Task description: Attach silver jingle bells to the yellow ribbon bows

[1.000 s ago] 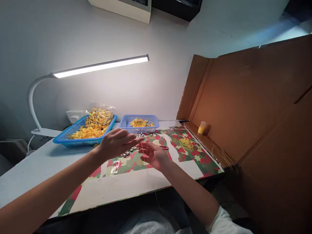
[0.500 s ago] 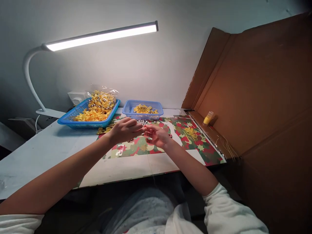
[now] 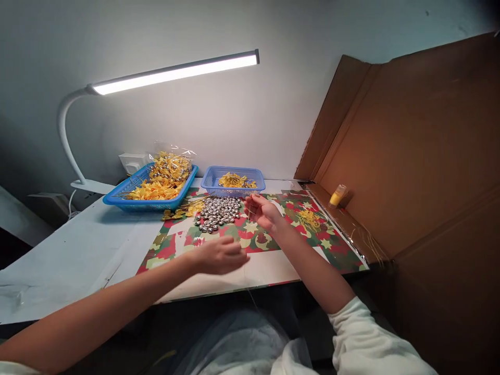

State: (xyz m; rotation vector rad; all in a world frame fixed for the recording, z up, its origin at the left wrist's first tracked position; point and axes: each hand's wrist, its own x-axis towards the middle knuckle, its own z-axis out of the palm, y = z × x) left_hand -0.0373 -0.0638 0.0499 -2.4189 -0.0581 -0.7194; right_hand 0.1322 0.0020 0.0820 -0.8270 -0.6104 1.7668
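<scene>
The right hand (image 3: 262, 212) pinches the top of a thin yellow thread (image 3: 248, 245) just right of the silver bells (image 3: 217, 211) — the thread runs down to the left hand (image 3: 220, 255), whose fingers close on it near the table's (image 3: 70, 250) front edge

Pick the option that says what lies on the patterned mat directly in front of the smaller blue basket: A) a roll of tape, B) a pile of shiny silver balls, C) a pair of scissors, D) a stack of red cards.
B: a heap of silver balls lies on the patterned mat just in front of the smaller blue basket, left of the right hand.
</scene>
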